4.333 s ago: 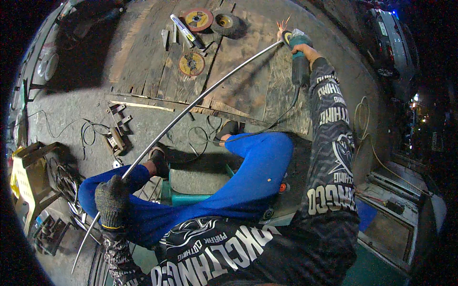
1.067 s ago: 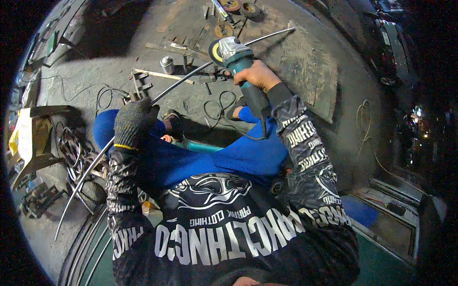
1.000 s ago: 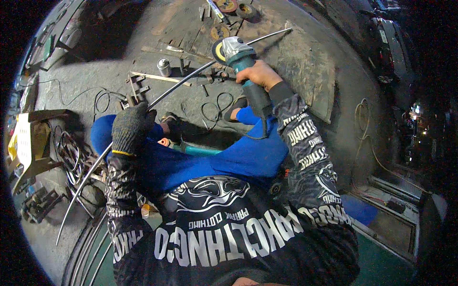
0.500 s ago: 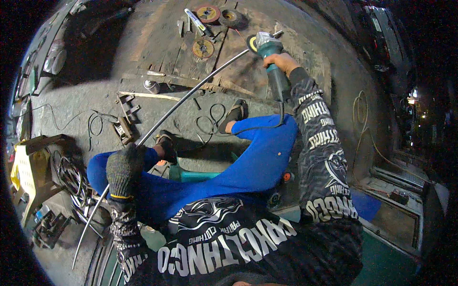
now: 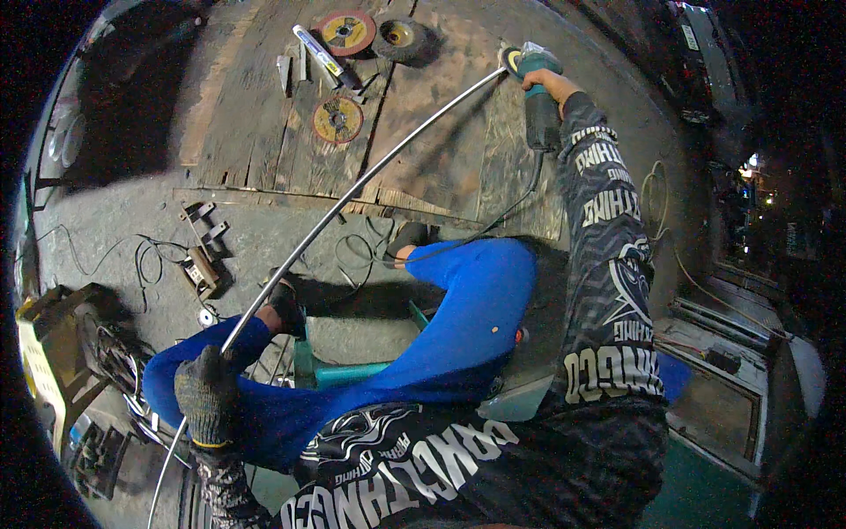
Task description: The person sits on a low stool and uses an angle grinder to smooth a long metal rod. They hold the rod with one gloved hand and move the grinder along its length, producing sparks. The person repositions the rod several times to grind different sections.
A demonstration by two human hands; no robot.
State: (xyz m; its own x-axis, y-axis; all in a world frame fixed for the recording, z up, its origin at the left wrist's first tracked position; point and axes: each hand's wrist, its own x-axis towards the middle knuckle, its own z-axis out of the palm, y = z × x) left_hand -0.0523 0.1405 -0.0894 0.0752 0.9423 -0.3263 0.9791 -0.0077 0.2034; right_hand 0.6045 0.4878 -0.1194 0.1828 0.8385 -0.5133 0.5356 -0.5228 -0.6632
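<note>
A: What are the hands doing?

B: The left hand [image 5: 205,394], in a dark knit glove, is clenched around the lower stretch of a long curved metal rod [image 5: 352,189]. The right hand [image 5: 542,81] is bare and wrapped around the body of a teal angle grinder [image 5: 533,88], well up the rod from the left hand.

A: Where does the rod run?

B: From below the gloved hand it rises in a shallow arc, passes over the person's blue-trousered knee [image 5: 480,282] and a dark shoe [image 5: 286,304], then crosses the wooden board [image 5: 441,150] on the ground. Its upper tip meets the grinder's disc end.

A: What lies around the rod?

B: To the left of its upper half, three discs rest on the board: one yellow-red disc [image 5: 338,119] close to the rod, another red-rimmed disc [image 5: 346,31] farther up, and a dark wheel [image 5: 398,35] beside that. A white tube-shaped tool [image 5: 319,55] lies near them. Left of the rod's middle, small metal brackets [image 5: 201,256] and loose black cable [image 5: 106,256] sit on the concrete floor [image 5: 115,220]. A teal stool [image 5: 348,370] stands under the rod's lower part.
</note>
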